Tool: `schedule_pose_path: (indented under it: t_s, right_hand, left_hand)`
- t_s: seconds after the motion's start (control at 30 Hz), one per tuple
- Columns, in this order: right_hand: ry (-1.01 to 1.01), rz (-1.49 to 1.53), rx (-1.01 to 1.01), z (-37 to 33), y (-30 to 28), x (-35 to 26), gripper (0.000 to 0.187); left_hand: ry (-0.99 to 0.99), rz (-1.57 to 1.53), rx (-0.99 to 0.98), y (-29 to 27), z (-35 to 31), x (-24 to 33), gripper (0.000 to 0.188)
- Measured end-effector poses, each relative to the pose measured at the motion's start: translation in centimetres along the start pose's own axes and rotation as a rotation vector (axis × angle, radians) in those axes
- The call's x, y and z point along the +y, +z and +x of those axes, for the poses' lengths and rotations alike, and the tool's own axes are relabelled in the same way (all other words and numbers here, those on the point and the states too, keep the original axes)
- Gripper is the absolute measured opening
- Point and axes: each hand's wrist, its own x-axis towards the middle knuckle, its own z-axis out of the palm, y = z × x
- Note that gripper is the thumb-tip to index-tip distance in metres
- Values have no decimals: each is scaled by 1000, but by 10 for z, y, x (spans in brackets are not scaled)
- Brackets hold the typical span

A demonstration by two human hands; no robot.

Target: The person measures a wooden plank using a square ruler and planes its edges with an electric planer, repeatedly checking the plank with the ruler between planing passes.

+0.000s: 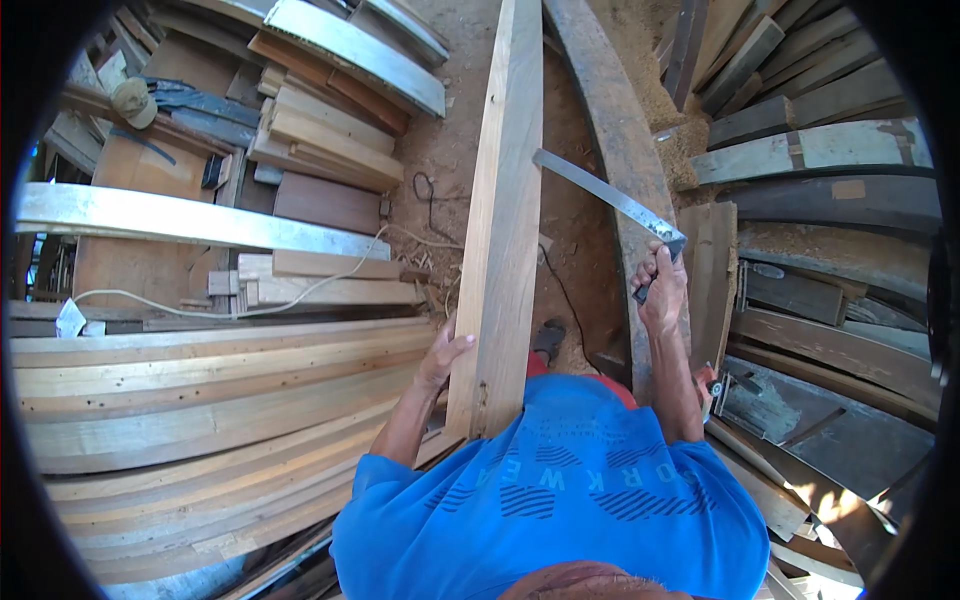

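Observation:
A long wooden beam (pixel 508 250) runs away from me, with a pale left face and a greyer right face. My left hand (pixel 443 358) grips its left edge near my body, thumb on the pale face and the other fingers partly hidden. In my right hand (pixel 662 288) is a metal try square (pixel 612 196), its dark stock in my closed fingers. The square's steel blade points up and left, and its tip overlaps the beam's right edge; whether it touches I cannot tell.
A weathered curved plank (pixel 612 110) stands right of the beam. Stacked boards (pixel 230 400) fill the left side, crossed by a pale cord (pixel 290 306). More timber (pixel 830 250) is piled on the right, near an orange-red item (pixel 706 385). A dark cord (pixel 568 310) lies on the dirt floor.

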Motion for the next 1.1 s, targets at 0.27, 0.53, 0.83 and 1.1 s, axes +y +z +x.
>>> schedule_pose_path:
  t_s: [0.27, 0.53, 0.83, 1.1]
  right_hand:
    - [-89, -130, 2, 5, 20, -6, 26]
    - [-408, -415, 50, 21, 26, -56, 29]
    - [-144, -188, -10, 33, 32, -33, 21]
    - [111, -72, -172, 92, 45, 14, 20]
  left_hand:
    - [-89, -6, 74, -13, -17, 10, 81]
    - [6, -23, 62, -14, -29, 3, 78]
    - [294, 78, -9, -17, 38, 7, 68]
    - [576, 340, -70, -40, 197, 73, 65]
